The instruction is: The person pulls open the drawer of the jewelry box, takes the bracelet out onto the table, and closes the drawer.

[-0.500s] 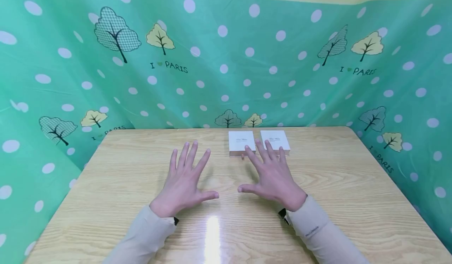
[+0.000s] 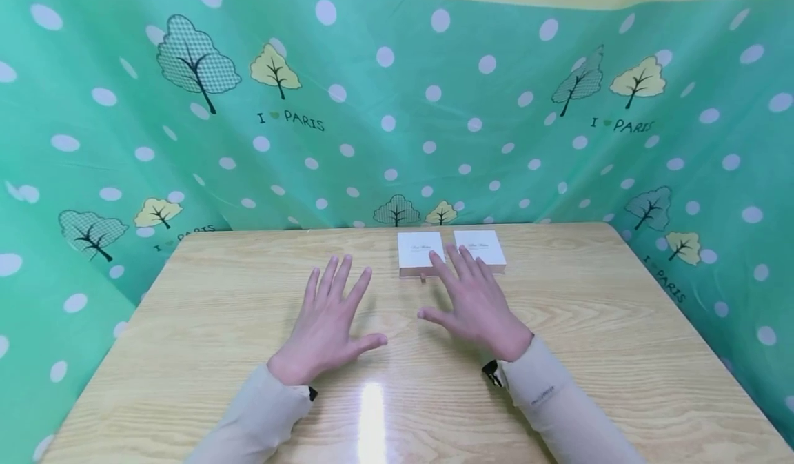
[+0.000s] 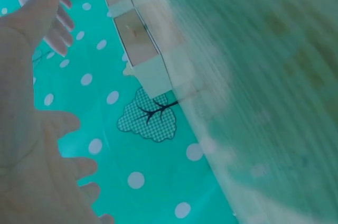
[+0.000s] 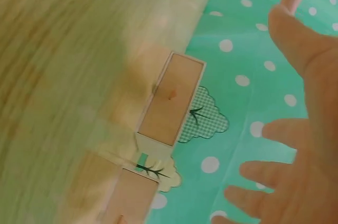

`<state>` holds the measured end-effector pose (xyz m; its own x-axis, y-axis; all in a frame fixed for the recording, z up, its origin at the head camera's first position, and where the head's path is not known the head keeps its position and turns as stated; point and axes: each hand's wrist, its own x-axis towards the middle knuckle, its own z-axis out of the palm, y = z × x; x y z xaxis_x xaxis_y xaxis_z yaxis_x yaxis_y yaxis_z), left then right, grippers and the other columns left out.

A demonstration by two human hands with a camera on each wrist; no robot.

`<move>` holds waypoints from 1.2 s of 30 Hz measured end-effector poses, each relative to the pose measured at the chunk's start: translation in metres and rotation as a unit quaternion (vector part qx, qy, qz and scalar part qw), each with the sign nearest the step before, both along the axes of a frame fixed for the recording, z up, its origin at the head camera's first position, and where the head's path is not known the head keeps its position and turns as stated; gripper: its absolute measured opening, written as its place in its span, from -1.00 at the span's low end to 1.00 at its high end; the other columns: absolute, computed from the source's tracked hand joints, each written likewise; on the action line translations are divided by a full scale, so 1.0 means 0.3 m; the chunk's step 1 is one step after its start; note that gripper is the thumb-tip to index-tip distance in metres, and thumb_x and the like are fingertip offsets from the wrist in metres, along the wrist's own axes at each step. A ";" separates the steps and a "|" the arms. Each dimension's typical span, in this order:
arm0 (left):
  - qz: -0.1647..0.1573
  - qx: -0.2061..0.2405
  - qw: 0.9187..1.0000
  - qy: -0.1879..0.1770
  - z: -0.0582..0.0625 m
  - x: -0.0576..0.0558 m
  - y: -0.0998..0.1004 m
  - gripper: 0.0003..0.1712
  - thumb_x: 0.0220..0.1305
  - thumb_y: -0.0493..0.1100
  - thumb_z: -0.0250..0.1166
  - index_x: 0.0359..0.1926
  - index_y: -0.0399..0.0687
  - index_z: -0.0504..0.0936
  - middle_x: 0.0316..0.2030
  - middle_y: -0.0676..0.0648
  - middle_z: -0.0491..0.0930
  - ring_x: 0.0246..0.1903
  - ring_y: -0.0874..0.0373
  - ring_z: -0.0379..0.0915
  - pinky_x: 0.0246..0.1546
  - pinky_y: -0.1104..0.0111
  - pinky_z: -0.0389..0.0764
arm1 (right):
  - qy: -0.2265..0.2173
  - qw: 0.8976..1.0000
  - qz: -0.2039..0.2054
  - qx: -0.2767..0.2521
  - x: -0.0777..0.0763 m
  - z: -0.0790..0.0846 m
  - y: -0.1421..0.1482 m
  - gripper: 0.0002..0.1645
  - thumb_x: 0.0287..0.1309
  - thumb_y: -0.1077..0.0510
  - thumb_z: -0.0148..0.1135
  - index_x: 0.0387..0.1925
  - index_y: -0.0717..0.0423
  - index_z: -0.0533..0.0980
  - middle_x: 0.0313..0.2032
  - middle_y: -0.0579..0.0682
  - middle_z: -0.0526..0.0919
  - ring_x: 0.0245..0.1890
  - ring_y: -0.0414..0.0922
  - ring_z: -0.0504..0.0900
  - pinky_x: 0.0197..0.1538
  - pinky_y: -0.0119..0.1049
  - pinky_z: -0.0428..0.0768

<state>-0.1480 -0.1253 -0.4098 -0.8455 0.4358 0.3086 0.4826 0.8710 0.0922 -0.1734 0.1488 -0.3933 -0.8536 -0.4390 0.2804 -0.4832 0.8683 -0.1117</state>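
Note:
Two flat white boxes with small dark print on top lie side by side at the back of the table, the left box point(image 2: 419, 249) and the right box point(image 2: 484, 243). Their front faces are brown, each with a little pull tab point(image 4: 171, 94) in the right wrist view. My left hand point(image 2: 324, 329) hovers over the wood in front and to the left of them, fingers spread, holding nothing. Palm down and fingers spread, my right hand point(image 2: 480, 311) holds nothing either; its fingertips overlap both boxes' front parts in the head view.
The wooden table point(image 2: 217, 312) runs back to a green curtain point(image 2: 397, 105) with white dots and printed trees, which also hangs along both sides. A bright light reflection shows on the wood near the front.
The head view has shifted slightly. My right hand has moved a little forward, its thumb now farther up the view, and my left hand has shifted slightly right. The boxes have stayed put.

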 end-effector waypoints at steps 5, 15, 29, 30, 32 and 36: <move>-0.015 0.022 1.000 0.013 0.010 -0.028 0.016 -0.12 0.30 0.33 0.06 0.46 -0.03 0.12 0.45 -0.29 -0.08 0.43 -0.22 -0.29 0.37 -0.12 -0.27 | 0.007 0.999 0.010 -0.037 -0.031 0.004 0.001 0.04 0.06 -0.37 0.24 0.42 0.05 0.14 0.38 0.22 0.16 0.35 0.19 0.17 0.31 0.16 0.22; -0.059 0.024 0.998 0.013 0.004 -0.109 0.069 -0.24 0.35 0.18 0.10 0.39 -0.17 0.23 0.41 -0.29 0.07 0.40 -0.20 -0.07 0.38 -0.04 -0.02 | 0.027 0.999 0.008 -0.032 -0.073 0.001 -0.008 -0.06 0.15 -0.30 0.19 0.36 0.20 0.22 0.28 0.25 0.32 0.29 0.19 0.27 0.29 0.14 0.27; -0.071 0.006 0.997 -0.002 0.015 -0.192 0.156 -0.27 0.39 0.17 0.04 0.39 -0.21 0.22 0.39 -0.30 0.11 0.38 -0.17 0.00 0.38 0.05 0.05 | 0.045 0.999 0.011 -0.025 -0.119 -0.016 -0.006 -0.19 0.18 -0.21 0.21 0.26 0.26 0.31 0.21 0.27 0.39 0.22 0.18 0.35 0.23 0.11 0.35; -0.071 0.008 0.997 -0.003 0.015 -0.198 0.161 -0.27 0.39 0.16 0.05 0.39 -0.21 0.22 0.39 -0.30 0.11 0.38 -0.17 0.00 0.38 0.05 0.06 | 0.045 0.999 0.010 -0.024 -0.123 -0.016 -0.006 -0.18 0.18 -0.22 0.20 0.26 0.27 0.32 0.21 0.28 0.39 0.22 0.18 0.36 0.23 0.11 0.36; -0.068 0.007 0.998 -0.007 0.015 -0.209 0.169 -0.28 0.40 0.16 0.03 0.39 -0.20 0.23 0.39 -0.29 0.11 0.38 -0.16 0.01 0.38 0.06 0.06 | 0.044 0.999 0.009 -0.022 -0.129 -0.015 -0.004 -0.16 0.17 -0.23 0.22 0.25 0.29 0.32 0.21 0.29 0.39 0.22 0.19 0.36 0.23 0.12 0.36; -0.070 0.013 0.997 -0.016 0.009 -0.232 0.182 -0.32 0.42 0.12 0.02 0.37 -0.22 0.25 0.38 -0.31 0.13 0.37 -0.16 0.03 0.37 0.07 0.09 | 0.042 0.999 0.005 -0.014 -0.140 -0.016 -0.002 -0.14 0.15 -0.26 0.23 0.22 0.32 0.34 0.21 0.30 0.39 0.23 0.19 0.36 0.24 0.11 0.35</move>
<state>-0.2178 -0.0706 -0.4070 -0.7861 0.5429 0.2955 0.5963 0.7919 0.1314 -0.2154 0.1483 -0.3981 -0.8221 -0.4381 0.3637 -0.5006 0.8604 -0.0952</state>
